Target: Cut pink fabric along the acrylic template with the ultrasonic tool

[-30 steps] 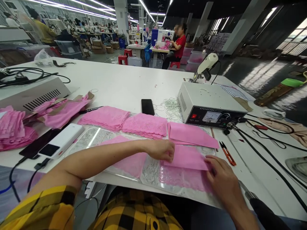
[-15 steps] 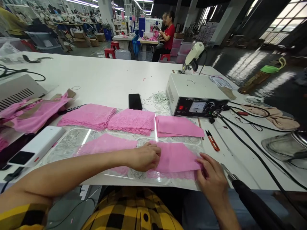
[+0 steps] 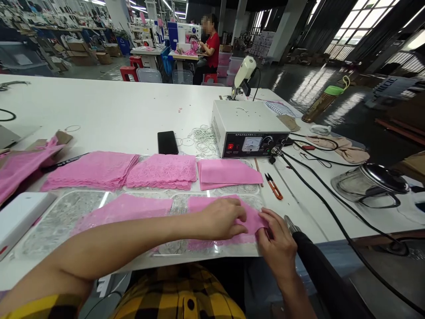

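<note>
My left hand (image 3: 223,218) lies palm down on a plain pink fabric piece (image 3: 199,204), its fingers stretched flat over the cloth. My right hand (image 3: 276,243) rests at the same piece's right corner, fingers curled and pinching the edge. Under that piece pink lace shows along the near edge, on a clear plastic sheet (image 3: 59,221). A second pink piece (image 3: 133,208) lies to the left on the sheet. Behind them sit two pink lace stacks (image 3: 89,170) (image 3: 162,170) and a plain pink stack (image 3: 229,173).
A white control box (image 3: 249,126) with a meter and black cables stands at right, a hand tool (image 3: 244,73) on it. Orange snips (image 3: 274,186), a black phone (image 3: 167,141), a white power bank (image 3: 20,217) and a black tool handle (image 3: 318,266) lie about. A person in red sits at a far sewing table.
Both hands have drawn closer together at the pink piece's right end, the left sliding right over the cloth. The camera has turned right, shifting everything leftward.
</note>
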Available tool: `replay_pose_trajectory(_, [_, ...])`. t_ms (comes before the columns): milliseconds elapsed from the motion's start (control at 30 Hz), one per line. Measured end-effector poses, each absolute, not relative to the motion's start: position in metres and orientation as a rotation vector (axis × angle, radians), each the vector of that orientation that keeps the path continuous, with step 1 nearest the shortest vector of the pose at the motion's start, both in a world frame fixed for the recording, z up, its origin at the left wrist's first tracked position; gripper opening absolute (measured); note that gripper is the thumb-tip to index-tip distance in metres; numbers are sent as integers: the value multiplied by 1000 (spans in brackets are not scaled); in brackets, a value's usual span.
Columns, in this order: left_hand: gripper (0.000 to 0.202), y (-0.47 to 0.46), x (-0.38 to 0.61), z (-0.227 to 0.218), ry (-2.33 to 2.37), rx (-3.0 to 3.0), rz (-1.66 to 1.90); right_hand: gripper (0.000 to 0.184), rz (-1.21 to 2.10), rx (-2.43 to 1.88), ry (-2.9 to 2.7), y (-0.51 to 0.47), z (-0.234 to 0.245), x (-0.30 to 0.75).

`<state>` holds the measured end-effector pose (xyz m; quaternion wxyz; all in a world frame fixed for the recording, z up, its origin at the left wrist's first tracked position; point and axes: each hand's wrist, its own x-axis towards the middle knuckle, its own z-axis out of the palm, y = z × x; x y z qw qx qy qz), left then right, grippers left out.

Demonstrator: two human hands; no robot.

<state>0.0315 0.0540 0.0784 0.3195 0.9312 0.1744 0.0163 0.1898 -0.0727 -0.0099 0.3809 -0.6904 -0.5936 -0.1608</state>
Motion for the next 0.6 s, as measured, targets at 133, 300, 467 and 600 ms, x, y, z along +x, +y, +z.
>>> replay_pose_trajectory(133, [29,43,66,72,477,2405,66,23,-481,-1652,-1511,-71,-11,191])
replay_pose_trajectory(300, [12,35,80,58,519,2323,91,21,-527,-1616,-1490,-69,-14,193])
replay_pose_trajectory(467, [13,34,81,48,554,2250,132,23,-539,-1611,-1482,-68,-13,191])
replay_pose_trajectory(600, [16,35,79,45,572,2222,155,24,-539,-1614,-1479,-68,-12,190])
